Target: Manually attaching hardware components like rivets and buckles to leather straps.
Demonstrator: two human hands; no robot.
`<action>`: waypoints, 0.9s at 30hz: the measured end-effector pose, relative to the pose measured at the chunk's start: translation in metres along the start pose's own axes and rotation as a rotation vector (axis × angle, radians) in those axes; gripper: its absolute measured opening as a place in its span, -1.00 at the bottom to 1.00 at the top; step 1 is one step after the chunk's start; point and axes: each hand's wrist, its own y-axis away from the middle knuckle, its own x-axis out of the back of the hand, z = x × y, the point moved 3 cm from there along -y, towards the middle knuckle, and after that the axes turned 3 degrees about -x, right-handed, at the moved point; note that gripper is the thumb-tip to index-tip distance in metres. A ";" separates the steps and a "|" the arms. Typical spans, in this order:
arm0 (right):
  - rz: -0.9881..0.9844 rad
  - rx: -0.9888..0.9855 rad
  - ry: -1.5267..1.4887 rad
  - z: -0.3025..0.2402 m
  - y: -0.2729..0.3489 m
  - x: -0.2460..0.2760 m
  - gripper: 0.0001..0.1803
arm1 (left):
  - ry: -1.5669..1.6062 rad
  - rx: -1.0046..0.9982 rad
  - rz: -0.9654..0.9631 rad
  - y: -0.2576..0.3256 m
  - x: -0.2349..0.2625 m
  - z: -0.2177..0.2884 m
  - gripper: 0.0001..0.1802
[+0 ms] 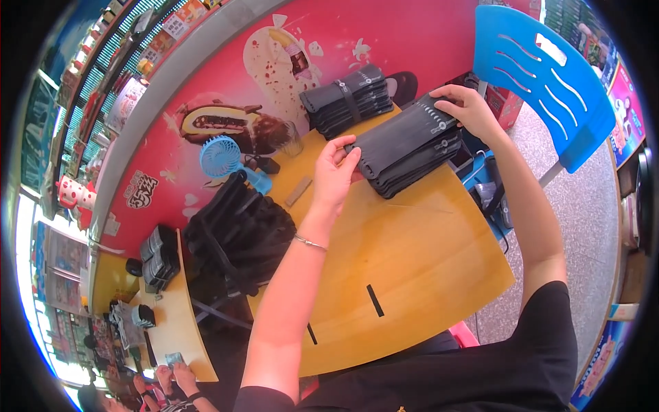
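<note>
Both hands are at a stack of flat black pouch-like pieces (410,141) with pale print, by the far right edge of the yellow table (425,240). My left hand (335,168) pinches the near left end of the top piece, thumb on top. At the far right end my right hand (468,113) is closed over the same piece, fingers on its upper edge. The lower pieces of the stack fan out beneath. Just behind lies a second black bundle (336,103), held by a dark band around its middle.
A blue handheld fan (221,159) stands left of a small brown strip (298,191). Heaped black material (240,230) lies by my left forearm. Black strips (375,300) lie on the near tabletop. A blue chair (546,75) stands right. Another person's hands (180,379) show lower left.
</note>
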 end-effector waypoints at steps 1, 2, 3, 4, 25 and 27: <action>-0.001 -0.003 0.001 0.002 0.000 0.000 -0.78 | 0.008 -0.007 0.005 -0.001 -0.001 -0.001 -0.72; 0.000 0.004 0.011 0.004 -0.001 0.000 -0.78 | 0.016 -0.015 0.010 -0.001 -0.001 -0.001 -0.71; 0.000 0.014 0.020 0.005 -0.001 0.000 -0.77 | 0.018 -0.015 0.010 -0.001 -0.001 -0.001 -0.71; 0.000 0.013 0.021 0.004 -0.001 0.000 -0.77 | 0.014 -0.010 0.018 -0.001 0.000 -0.001 -0.71; 0.063 0.105 -0.016 0.033 -0.006 -0.010 -0.80 | -0.052 -0.031 0.050 0.003 -0.003 -0.005 -0.73; 0.036 0.051 0.071 0.038 -0.009 -0.009 -0.77 | -0.059 -0.025 0.048 0.004 -0.004 -0.005 -0.73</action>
